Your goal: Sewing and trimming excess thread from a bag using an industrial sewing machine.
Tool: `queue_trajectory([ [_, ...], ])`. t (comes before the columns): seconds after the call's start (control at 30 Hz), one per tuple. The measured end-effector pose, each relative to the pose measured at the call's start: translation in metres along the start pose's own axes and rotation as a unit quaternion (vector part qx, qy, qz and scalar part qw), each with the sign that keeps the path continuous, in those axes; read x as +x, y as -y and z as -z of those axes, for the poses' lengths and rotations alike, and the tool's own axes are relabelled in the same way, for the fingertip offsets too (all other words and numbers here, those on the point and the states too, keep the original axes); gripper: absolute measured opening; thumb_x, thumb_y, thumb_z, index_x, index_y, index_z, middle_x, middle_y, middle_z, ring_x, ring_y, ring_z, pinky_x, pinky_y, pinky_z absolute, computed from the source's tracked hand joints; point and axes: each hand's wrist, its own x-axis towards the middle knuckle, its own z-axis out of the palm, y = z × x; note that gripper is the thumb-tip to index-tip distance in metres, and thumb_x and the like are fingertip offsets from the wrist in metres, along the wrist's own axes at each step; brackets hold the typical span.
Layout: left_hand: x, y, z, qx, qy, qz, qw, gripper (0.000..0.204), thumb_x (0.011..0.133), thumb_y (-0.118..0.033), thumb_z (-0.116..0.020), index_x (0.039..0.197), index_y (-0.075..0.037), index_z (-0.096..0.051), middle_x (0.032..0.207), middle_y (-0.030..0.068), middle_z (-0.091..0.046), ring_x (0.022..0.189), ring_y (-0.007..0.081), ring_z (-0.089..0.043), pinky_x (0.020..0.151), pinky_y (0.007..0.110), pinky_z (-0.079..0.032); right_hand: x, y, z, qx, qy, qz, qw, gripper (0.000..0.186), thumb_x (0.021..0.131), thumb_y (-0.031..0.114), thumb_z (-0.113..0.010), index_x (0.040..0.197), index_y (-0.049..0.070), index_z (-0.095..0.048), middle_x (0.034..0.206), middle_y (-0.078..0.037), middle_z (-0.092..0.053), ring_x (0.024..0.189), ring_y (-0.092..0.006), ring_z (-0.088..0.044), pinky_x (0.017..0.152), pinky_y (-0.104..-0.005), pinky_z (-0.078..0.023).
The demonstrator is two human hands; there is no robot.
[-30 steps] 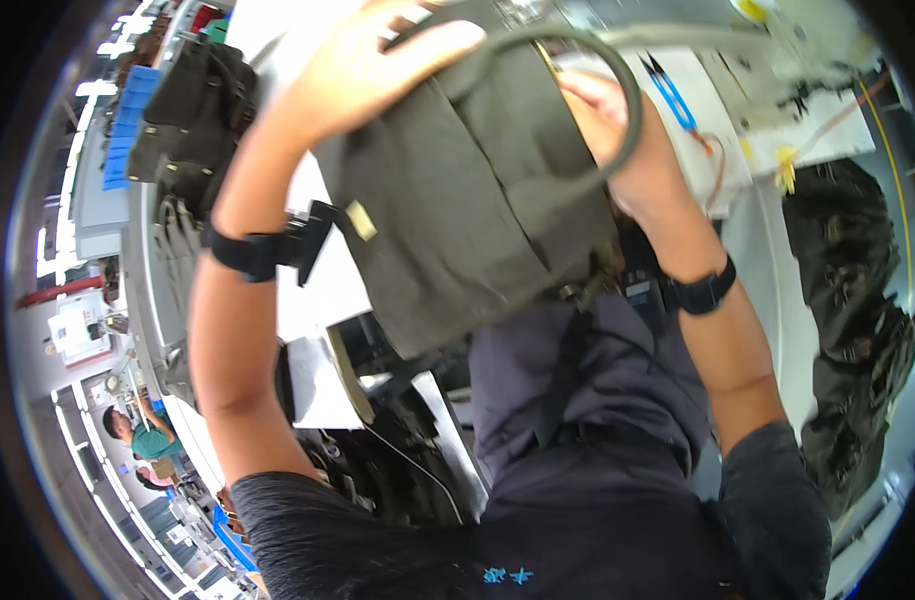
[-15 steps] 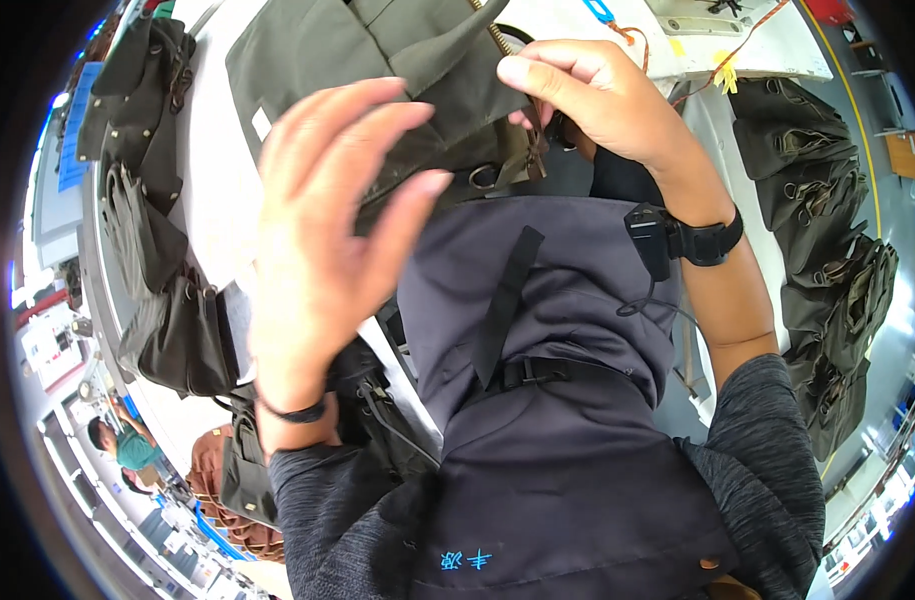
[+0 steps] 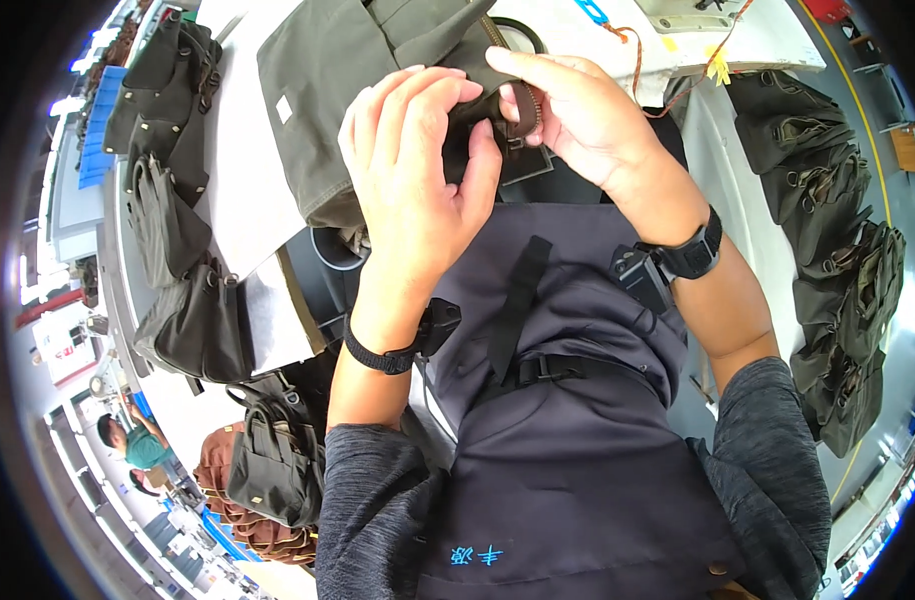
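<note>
A dark olive fabric bag (image 3: 327, 90) lies on the white table at the top of the view, with a small white tag (image 3: 283, 108) on its side. The thumb and fingers of my right hand (image 3: 597, 125) pinch the end of the bag's zipper (image 3: 526, 108), whose tape is bent into a loop with metal teeth along it. Just left of it, my left hand (image 3: 412, 165) is held over the bag's edge. Its fingers are curved, with the thumb apart and nothing visible between them. Part of the bag's near side is hidden behind this hand.
More dark olive bags (image 3: 162, 220) lie along the left side, and a stack of olive pieces (image 3: 827, 200) hangs at the right. A brown bundle (image 3: 222, 470) sits lower left. An orange cord (image 3: 638, 65) and a blue tag (image 3: 592, 10) are on the table (image 3: 767, 45).
My left hand has moved right, close to my right hand, and its fingers have curled. The bag has shifted right, and the zipper end now shows as a loop in my right hand.
</note>
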Motion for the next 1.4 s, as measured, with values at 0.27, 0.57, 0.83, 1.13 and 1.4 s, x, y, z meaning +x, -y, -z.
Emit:
queue_trajectory([
  [0.27, -0.002, 0.005, -0.016, 0.043, -0.025, -0.012, 0.999, 0.039, 0.074, -0.008, -0.078, 0.111, -0.012, -0.067, 0.113, 0.0021, -0.069, 0.113, 0.0272, -0.061, 0.1, 0.042, -0.04, -0.007, -0.002, -0.008, -0.117, -0.046, 0.063, 0.99, 0.028, 0.1, 0.03, -0.068, 0.084, 0.007, -0.07, 0.071, 0.003, -0.063, 0.061, -0.0038, -0.052, 0.056, -0.0219, -0.038],
  [0.57, -0.004, 0.023, -0.024, 0.098, -0.083, -0.022, 0.991, 0.024, 0.076, -0.011, -0.083, 0.096, -0.017, -0.073, 0.095, -0.0057, -0.074, 0.095, 0.0161, -0.068, 0.094, 0.034, -0.041, 0.006, -0.005, -0.005, -0.076, -0.02, 0.001, 0.997, 0.025, 0.105, 0.02, -0.061, 0.086, 0.005, -0.07, 0.074, 0.001, -0.064, 0.062, -0.0088, -0.055, 0.057, -0.0214, -0.043],
  [0.83, -0.009, 0.03, -0.03, 0.046, -0.09, -0.054, 0.993, 0.016, 0.077, -0.011, -0.081, 0.091, -0.018, -0.075, 0.093, -0.0089, -0.075, 0.088, 0.0126, -0.068, 0.091, 0.035, -0.042, 0.001, -0.02, -0.003, -0.149, -0.046, 0.059, 0.986, 0.034, 0.1, 0.032, -0.067, 0.085, 0.003, -0.072, 0.069, 0.0, -0.065, 0.059, -0.0055, -0.058, 0.053, -0.0214, -0.045],
  [1.13, -0.008, 0.021, -0.023, 0.054, -0.037, -0.028, 0.998, 0.016, 0.08, -0.011, -0.081, 0.092, -0.018, -0.074, 0.097, -0.0071, -0.074, 0.09, 0.0137, -0.068, 0.095, 0.037, -0.041, -0.001, -0.018, -0.003, -0.109, -0.053, 0.035, 0.992, 0.033, 0.1, 0.031, -0.067, 0.08, 0.005, -0.07, 0.069, 0.002, -0.063, 0.058, -0.004, -0.052, 0.053, -0.0216, -0.041],
  [1.4, -0.005, 0.028, -0.023, 0.047, -0.045, -0.056, 0.996, 0.019, 0.076, -0.008, -0.082, 0.09, -0.016, -0.073, 0.094, -0.008, -0.075, 0.08, 0.0127, -0.066, 0.089, 0.035, -0.043, 0.0, -0.022, -0.005, -0.136, -0.022, 0.05, 0.989, 0.033, 0.101, 0.035, -0.066, 0.086, 0.006, -0.068, 0.072, 0.004, -0.057, 0.063, -0.0029, -0.051, 0.055, -0.0199, -0.039],
])
